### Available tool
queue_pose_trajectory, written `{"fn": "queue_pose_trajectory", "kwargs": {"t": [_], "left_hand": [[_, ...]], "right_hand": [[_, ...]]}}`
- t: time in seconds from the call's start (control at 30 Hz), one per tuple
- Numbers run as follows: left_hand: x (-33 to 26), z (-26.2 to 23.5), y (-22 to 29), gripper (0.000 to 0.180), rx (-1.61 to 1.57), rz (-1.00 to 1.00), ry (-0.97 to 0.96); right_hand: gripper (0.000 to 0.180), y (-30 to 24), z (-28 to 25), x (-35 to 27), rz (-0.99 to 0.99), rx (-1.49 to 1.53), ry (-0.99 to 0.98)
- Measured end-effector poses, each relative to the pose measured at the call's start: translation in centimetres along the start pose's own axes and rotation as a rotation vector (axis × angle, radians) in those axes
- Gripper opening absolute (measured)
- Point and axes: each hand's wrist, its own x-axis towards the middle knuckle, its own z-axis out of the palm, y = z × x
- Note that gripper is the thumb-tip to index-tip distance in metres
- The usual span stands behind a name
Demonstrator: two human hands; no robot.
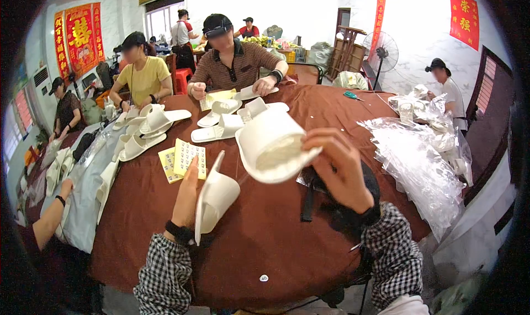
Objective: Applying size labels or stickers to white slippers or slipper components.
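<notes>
1. Our left hand [186, 191] has its fingers wrapped round one soft white open-toe slipper [214, 198], held on edge just above the surface.
2. Our right hand [341, 168] is up higher, fingers clamped on the rim of a second white slipper [273, 145], its fuzzy inside facing us.
3. No real containers here, only a heap of clear plastic bags [422, 160] off to the right; we can't tell what's in them.
4. Yellow printed sticker sheets [184, 159] lie flat just beyond our left hand.
5. The big round surface with the dark red cloth [265, 232] also carries more white slippers [149, 128] on its far left side.
6. Other people sit around it, with red banners [80, 36] on the white wall and a standing fan [380, 53] behind.
</notes>
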Motion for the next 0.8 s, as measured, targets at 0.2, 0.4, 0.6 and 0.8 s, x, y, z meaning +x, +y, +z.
{"fn": "queue_pose_trajectory", "kwargs": {"t": [0.2, 0.4, 0.6, 0.8], "left_hand": [[-0.8, -0.6, 2.2, 0.066, -0.043, -0.319, -0.167], [-2.0, -0.7, 3.9, 0.077, 0.701, 0.117, -0.584], [-1.8, -2.1, 2.2, 0.069, 0.482, -0.088, -0.503], [-1.9, -1.5, 3.3, 0.084, 0.442, -0.098, -0.54]], "right_hand": [[0.022, 3.8, 2.0, -5.9, 0.035, -0.003, -0.242], [0.005, 5.1, 2.2, -6.6, 0.004, -0.025, -0.456], [0.005, 5.5, 3.0, -7.0, 0.166, 0.035, -0.224], [0.045, 6.6, 3.0, -8.2, 0.146, -0.107, -0.422]]}}
